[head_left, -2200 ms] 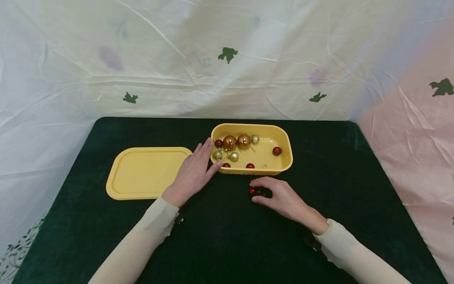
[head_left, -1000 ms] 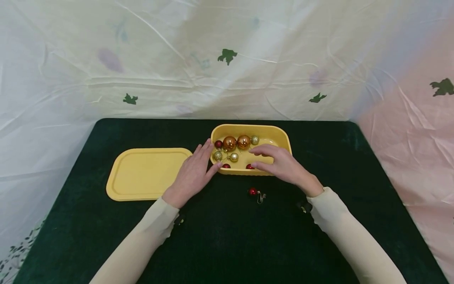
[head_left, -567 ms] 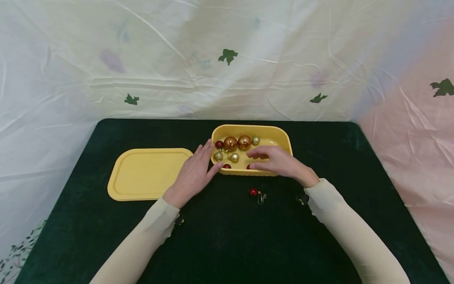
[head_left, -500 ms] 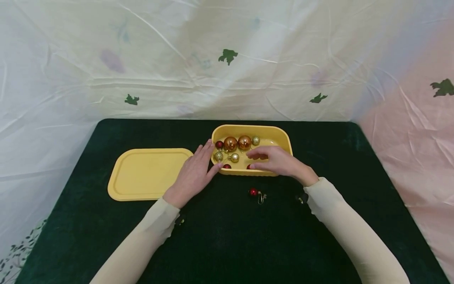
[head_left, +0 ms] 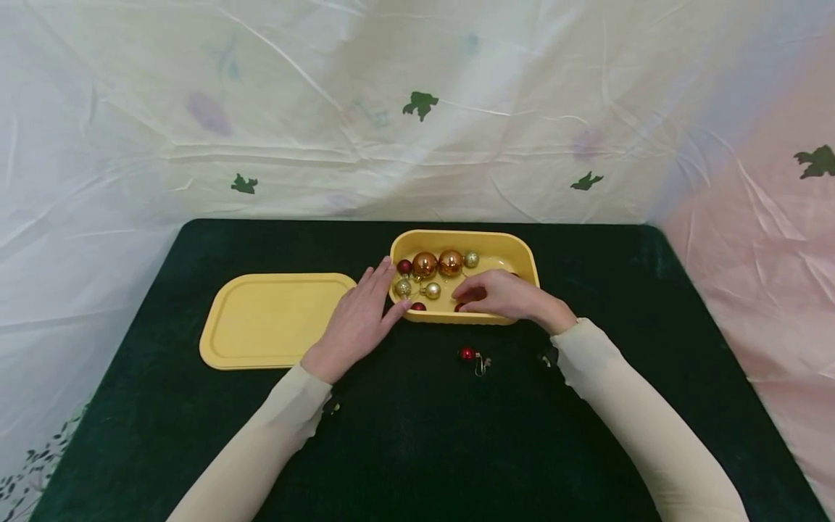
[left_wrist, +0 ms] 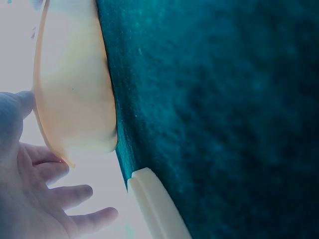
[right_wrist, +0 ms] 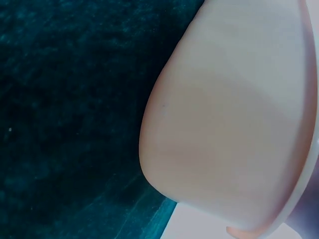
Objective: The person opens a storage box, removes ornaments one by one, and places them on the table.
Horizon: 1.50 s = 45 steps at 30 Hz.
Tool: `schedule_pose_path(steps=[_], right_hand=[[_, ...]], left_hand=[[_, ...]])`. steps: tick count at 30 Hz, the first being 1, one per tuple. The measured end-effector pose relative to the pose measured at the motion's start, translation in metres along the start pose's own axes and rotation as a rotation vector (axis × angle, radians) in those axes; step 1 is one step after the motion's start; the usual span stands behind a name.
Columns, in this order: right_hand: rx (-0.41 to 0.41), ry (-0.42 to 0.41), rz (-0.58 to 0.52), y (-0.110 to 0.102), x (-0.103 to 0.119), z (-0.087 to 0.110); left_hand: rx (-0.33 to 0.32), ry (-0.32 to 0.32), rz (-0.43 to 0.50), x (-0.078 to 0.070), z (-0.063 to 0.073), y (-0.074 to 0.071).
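A yellow rectangular box (head_left: 443, 317) holds several small baubles. Two amber baubles (head_left: 451, 262) are the biggest, with gold ones (head_left: 432, 291) and dark red ones around them. My left hand (head_left: 355, 319) lies with fingers outstretched against the box's left end, its thumb at the front rim; the left wrist view has the thumb on the rim too. My right hand (head_left: 505, 293) reaches over the front rim with curled fingers. Its thumb is right by a red bauble (head_left: 459, 307) inside the front wall; I cannot tell whether it grips it. The right wrist view has mostly the box's outer wall (right_wrist: 224, 124).
A flat yellow lid (head_left: 274, 319) lies left of the box, partly behind my left hand. In front of the box, a red bauble (head_left: 466, 354) with a gold cap and looped string (head_left: 480, 365) lies on the dark green cloth (head_left: 417, 442). A pale curtain (head_left: 326, 145) hangs behind.
My right hand has moved from the loose red bauble on the cloth up into the box, and its fingers have drawn in towards the thumb. The left hand stays put.
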State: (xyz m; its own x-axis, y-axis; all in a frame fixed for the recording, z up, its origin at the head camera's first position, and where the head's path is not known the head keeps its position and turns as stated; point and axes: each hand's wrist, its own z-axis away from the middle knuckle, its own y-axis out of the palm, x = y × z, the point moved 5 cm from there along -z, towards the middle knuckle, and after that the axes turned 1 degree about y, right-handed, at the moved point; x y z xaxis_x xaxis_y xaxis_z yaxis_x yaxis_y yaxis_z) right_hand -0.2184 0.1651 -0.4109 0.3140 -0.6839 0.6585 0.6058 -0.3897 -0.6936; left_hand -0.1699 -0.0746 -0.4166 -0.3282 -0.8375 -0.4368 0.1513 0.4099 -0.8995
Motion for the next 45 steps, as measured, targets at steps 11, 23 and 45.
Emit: schedule_pose_path(steps=[11,23,45], right_hand=[[0.033,0.026,0.021,0.002,-0.001,-0.003],[-0.139,-0.011,-0.101,-0.011,0.004,0.012],[-0.441,-0.067,-0.163,-0.029,0.028,0.085]], left_hand=[[-0.007,0.002,0.003,-0.001,0.000,0.000],[-0.009,-0.003,0.002,0.000,0.000,-0.001],[0.003,-0.007,0.021,0.001,-0.001,-0.001]])
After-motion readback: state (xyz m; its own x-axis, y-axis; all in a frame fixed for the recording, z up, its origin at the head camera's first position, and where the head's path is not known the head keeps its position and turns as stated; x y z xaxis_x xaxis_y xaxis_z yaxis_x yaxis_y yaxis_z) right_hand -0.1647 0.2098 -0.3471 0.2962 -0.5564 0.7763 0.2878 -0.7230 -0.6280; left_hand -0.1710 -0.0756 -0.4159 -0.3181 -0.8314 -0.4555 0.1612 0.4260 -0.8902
